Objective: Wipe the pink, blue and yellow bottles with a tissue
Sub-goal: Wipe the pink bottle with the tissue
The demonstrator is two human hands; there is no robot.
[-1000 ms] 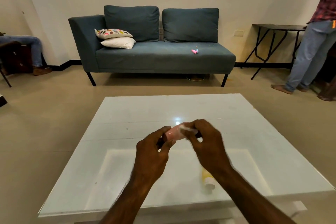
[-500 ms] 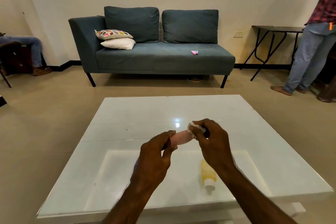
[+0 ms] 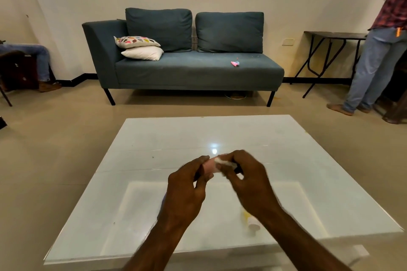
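Observation:
My left hand grips one end of the pink bottle, holding it sideways above the white table. Pressed against the bottle's other end is a small white tissue, pinched in my right hand. The yellow bottle with a white cap lies on the table under my right wrist, mostly hidden. A sliver of blue at my left wrist may be the blue bottle; the rest is hidden.
A teal sofa with two pillows stands beyond the table. One person stands at the right by a dark folding table. Another person's legs show at the far left.
My right hand has slid the tissue back left along the pink bottle, covering more of it. My right wrist now hides most of the yellow bottle.

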